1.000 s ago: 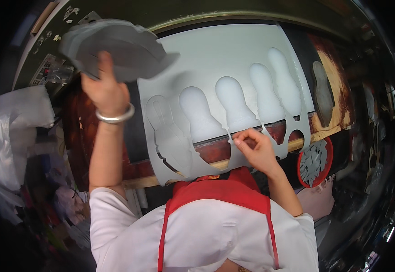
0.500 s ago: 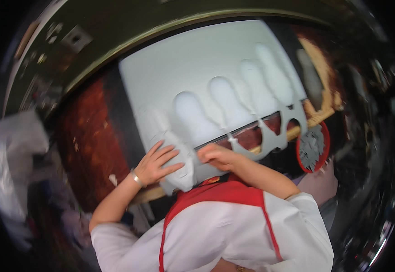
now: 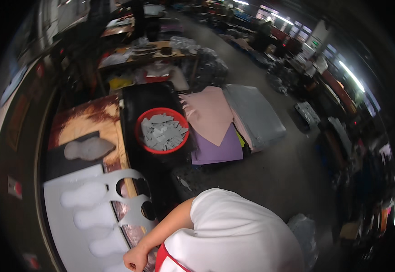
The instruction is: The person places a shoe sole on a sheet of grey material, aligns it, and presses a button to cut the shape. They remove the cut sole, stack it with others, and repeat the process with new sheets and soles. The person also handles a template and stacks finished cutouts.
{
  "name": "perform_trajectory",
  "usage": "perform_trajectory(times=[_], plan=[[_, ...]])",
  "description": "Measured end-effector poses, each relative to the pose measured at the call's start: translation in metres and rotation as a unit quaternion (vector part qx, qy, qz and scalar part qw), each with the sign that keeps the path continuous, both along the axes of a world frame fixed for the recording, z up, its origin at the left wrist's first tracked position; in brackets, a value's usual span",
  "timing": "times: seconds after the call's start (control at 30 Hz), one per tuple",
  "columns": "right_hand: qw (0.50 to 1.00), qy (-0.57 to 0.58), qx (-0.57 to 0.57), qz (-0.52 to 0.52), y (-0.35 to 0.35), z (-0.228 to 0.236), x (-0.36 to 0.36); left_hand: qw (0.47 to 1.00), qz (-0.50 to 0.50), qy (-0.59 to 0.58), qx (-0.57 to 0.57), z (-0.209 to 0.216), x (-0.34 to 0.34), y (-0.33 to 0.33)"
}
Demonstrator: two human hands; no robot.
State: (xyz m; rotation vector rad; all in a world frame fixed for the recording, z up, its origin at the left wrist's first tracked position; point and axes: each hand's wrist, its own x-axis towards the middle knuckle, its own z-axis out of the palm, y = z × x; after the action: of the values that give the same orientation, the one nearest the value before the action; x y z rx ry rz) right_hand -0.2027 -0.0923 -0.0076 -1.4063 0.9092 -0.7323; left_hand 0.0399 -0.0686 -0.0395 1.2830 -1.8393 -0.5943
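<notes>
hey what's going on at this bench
A person in a white top and red apron is at a bench, right hand curled near the front edge of a pale sheet with sole-shaped openings; whether it holds anything is unclear. The left hand is out of view. A grey sole-shaped piece lies beyond the sheet, and a red basin of grey scraps stands beside the bench.

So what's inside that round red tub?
The red tub holds a loose heap of small flat gray scraps. The top pieces cover the tub's bottom, so anything buried deeper can't be seen.
</notes>
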Motion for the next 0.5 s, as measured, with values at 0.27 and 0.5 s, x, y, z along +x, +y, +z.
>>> perform_trajectory(times=[0.27,0.5], plan=[[0.984,0.049,-0.042,-0.164,-0.007,0.005,-0.072,0.995,-0.032,-0.093,0.019,0.031,-0.095,-0.052],[0.906,0.224,-0.134,-0.332,-0.032,0.032,-0.147,0.987,0.008,-0.154,0.044,0.032,-0.102,-0.067]])
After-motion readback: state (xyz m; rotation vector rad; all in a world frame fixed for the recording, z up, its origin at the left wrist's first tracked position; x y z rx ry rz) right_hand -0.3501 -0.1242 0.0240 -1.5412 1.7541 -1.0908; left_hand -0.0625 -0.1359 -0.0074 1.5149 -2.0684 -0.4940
